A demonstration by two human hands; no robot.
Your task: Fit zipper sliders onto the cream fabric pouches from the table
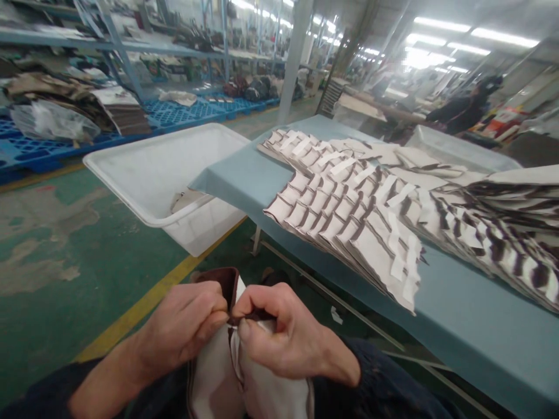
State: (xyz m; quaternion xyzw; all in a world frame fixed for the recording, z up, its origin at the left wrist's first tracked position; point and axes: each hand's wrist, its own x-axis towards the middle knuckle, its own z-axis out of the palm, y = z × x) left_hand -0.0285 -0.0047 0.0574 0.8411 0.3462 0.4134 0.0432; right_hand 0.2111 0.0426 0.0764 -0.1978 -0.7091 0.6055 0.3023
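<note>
A stitched fabric piece (218, 384), cream on its visible side with dark brown edges and a brown flap at the top, hangs between my hands low in the view. My left hand (192, 320) pinches it on the left of a seam near the top. On the other side of that seam, my right hand (283, 331) grips it between thumb and bent forefinger. Both sets of fingertips nearly meet at the seam, where a white strip shows. The fingers hide part of the gripped edge.
Right of my hands stands a blue-grey table (463, 331) with overlapping rows of cream and brown fabric pieces (332, 203). A white plastic bin (131, 174) sits beyond its left corner. Blue pallets (174, 116) and shelving line the back left. A person (467, 107) is at the far right.
</note>
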